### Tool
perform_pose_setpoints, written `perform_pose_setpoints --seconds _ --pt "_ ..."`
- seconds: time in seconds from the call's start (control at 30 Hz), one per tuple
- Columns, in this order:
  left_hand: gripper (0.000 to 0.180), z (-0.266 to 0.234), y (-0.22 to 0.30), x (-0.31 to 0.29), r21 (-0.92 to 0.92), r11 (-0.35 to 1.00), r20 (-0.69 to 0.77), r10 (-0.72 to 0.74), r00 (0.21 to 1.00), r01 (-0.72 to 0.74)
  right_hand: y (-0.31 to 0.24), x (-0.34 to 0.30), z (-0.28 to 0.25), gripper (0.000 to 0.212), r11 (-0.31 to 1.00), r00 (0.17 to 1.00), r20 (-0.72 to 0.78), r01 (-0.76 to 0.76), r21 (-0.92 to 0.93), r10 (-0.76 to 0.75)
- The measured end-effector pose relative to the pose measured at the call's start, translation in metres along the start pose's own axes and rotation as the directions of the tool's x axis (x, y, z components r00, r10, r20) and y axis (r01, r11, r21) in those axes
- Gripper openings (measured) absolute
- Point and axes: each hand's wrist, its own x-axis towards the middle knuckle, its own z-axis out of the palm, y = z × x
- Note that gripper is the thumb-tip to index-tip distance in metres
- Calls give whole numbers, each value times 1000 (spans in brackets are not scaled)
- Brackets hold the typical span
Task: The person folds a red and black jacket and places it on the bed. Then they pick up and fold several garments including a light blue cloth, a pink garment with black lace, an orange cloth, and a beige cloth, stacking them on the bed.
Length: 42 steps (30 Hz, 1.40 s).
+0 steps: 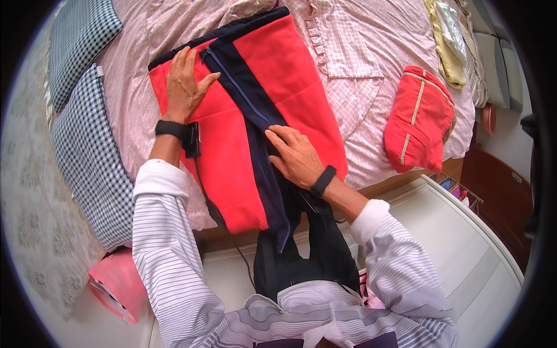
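A red zip jacket (pixel 232 191) with navy panels lies spread on the bed, its navy edge at the far end and its near end hanging over the bed's side. A zip (pixel 241 90) runs slantwise down the navy strip, with its slider at the far end. My left hand (pixel 184 87) lies on the red cloth at the far left, fingers stretched out and thumb apart, close to that slider. On the navy strip near the jacket's middle rests my right hand (pixel 297 158), fingers extended and slightly bent, thumb apart. Neither hand visibly grips anything.
A folded red garment (pixel 420 119) with pale stripes sits at the bed's right. Checked pillows (pixel 93 156) line the left. A pink checked cloth (pixel 348 52) lies beyond the jacket. Yellow folded cloth (pixel 449 58) is at the far right. A pink bag (pixel 119 281) stands lower left.
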Motion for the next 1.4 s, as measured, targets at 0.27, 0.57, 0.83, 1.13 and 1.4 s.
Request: perform_pose_setpoints --seconds 0.27,0.57,0.83,1.13,1.4 --pt "64 30 -30 43 22 992 129 121 984 -125 25 54 39 18 978 969 -145 -191 83 201" --pt "24 48 -53 85 -139 985 33 103 994 -98 20 63 40 19 963 967 -155 -169 209 204" --pt "73 71 -65 88 -202 968 442 -43 896 146 50 58 40 31 923 973 67 -231 307 222" --pt "67 63 -55 105 71 996 514 -76 855 46 52 -63 -54 28 825 699 -457 -368 428 549" --pt "70 78 -69 101 153 983 506 -167 846 103 -2 -189 21 102 375 363 -157 -669 642 918"
